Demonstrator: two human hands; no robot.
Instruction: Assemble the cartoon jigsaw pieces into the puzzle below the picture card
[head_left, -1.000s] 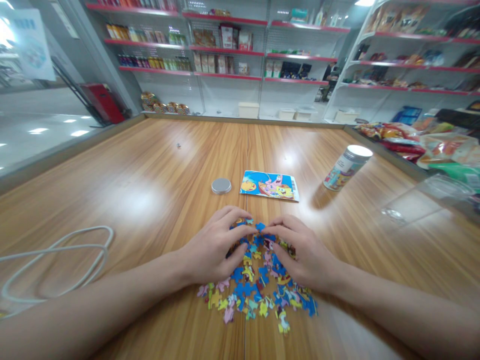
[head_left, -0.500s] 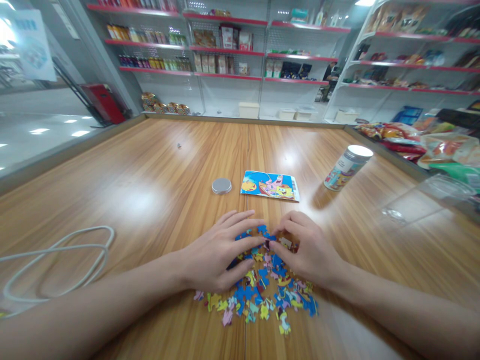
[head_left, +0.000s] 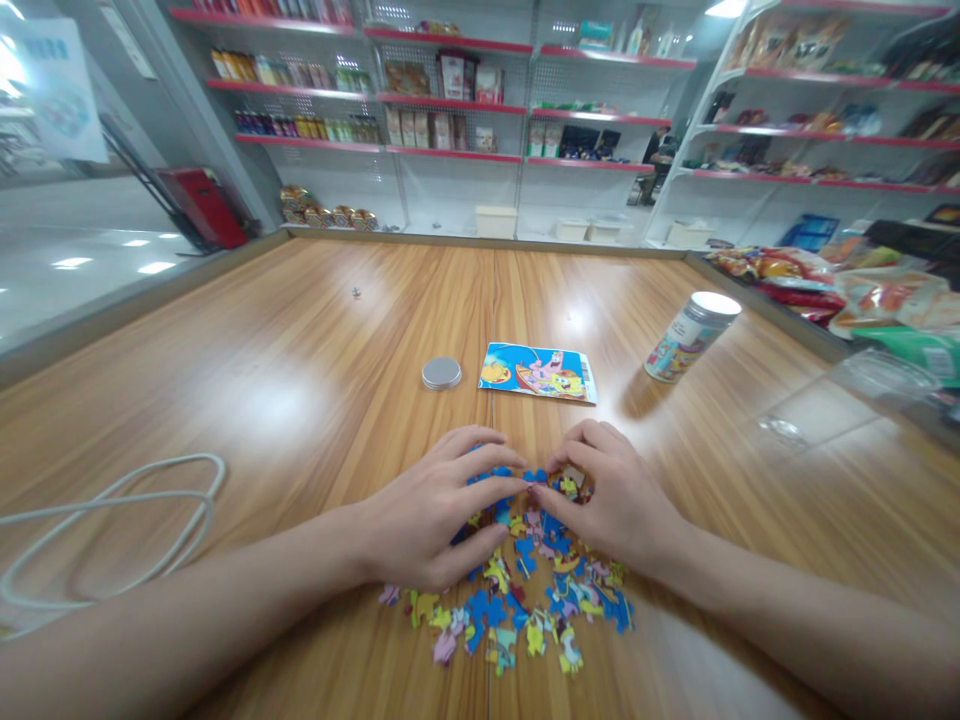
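Observation:
A loose heap of jigsaw puzzle pieces in blue, yellow and pink lies on the wooden table in front of me. My left hand is spread palm down over the heap's left side, its fingers apart and hiding the pieces beneath. Opposite it, my right hand is curled, with thumb and forefinger closing on a small blue puzzle piece. The left forefinger's tip meets the right thumb there. Beyond the hands lies a picture card with cartoon figures on blue.
Left of the card is a round metal lid. A printed canister stands at the right, near a clear plastic container and snack bags. A white cable loops at the left. Stocked shelves line the back.
Both hands stay over the heap, with small finger shifts. The left fingertips have drawn slightly nearer the right thumb, and some pieces under and below the hands have moved a little.

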